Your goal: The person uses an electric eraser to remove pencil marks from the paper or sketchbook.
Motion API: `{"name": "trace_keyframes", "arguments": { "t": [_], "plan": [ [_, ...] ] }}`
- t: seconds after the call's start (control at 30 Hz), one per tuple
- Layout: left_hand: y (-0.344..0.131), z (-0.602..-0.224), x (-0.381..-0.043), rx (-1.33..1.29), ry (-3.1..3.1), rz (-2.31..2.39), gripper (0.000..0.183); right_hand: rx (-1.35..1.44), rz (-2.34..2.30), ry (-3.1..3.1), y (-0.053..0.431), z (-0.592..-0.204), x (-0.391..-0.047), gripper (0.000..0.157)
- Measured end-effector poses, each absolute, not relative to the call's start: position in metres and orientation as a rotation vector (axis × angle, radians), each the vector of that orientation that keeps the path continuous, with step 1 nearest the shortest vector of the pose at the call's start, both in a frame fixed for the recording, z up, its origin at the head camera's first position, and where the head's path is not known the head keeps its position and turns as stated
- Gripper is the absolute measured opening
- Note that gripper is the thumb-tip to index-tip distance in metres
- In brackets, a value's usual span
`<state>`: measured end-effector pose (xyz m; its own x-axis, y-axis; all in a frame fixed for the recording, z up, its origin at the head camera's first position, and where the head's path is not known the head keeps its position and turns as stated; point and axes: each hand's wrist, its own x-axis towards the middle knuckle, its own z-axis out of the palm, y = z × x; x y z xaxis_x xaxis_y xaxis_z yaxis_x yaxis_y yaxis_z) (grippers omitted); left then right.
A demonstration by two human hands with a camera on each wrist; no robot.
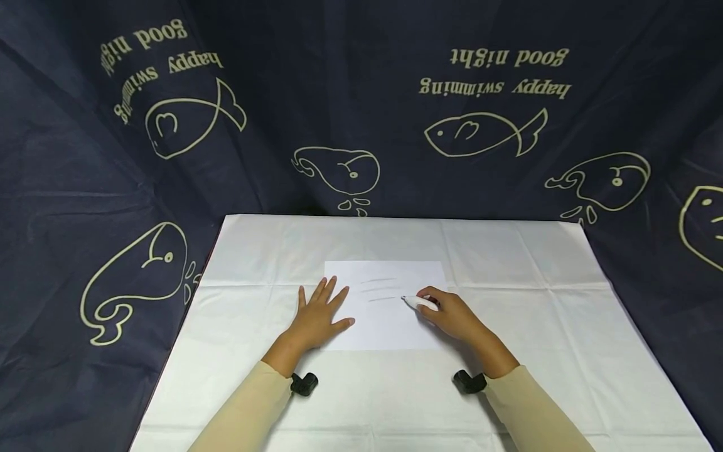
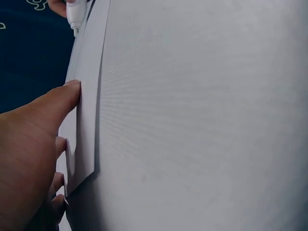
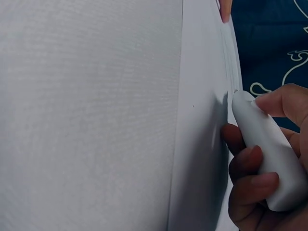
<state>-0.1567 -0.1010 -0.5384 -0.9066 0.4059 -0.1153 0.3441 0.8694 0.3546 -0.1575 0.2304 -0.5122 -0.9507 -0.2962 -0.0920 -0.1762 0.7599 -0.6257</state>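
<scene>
A white sheet of paper [image 1: 390, 333] lies on the cloth, with three thin grey lines [image 1: 381, 289] across its upper middle. My left hand [image 1: 316, 319] rests flat over the sheet's left side, fingers spread and thumb on the paper. In my right hand [image 1: 454, 314] I grip a thick white pen-shaped tool [image 1: 419, 302] with a narrow tip. That tip is close to the right end of the lowest line. The right wrist view shows the smooth body of the tool [image 3: 269, 149], thumb on one side and curled fingers on the other.
A white cloth [image 1: 395, 402] with fold creases covers the table. Behind it and along both sides hangs a dark blue fabric [image 1: 271, 56] printed with fish, whales and lettering. A black wrist mount [image 1: 305, 384] sits at the left cuff and another [image 1: 469, 382] at the right.
</scene>
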Motion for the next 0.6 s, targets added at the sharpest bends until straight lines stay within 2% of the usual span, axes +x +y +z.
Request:
{"name": "trace_keyframes", "arguments": {
  "t": [0.6],
  "plan": [
    [-0.1009,-0.5326,-0.1574,0.580,2.842,0.509,0.074,-0.404,-0.923,2.786,0.2267,-0.5163,-0.1605,0.026]
  ]
}}
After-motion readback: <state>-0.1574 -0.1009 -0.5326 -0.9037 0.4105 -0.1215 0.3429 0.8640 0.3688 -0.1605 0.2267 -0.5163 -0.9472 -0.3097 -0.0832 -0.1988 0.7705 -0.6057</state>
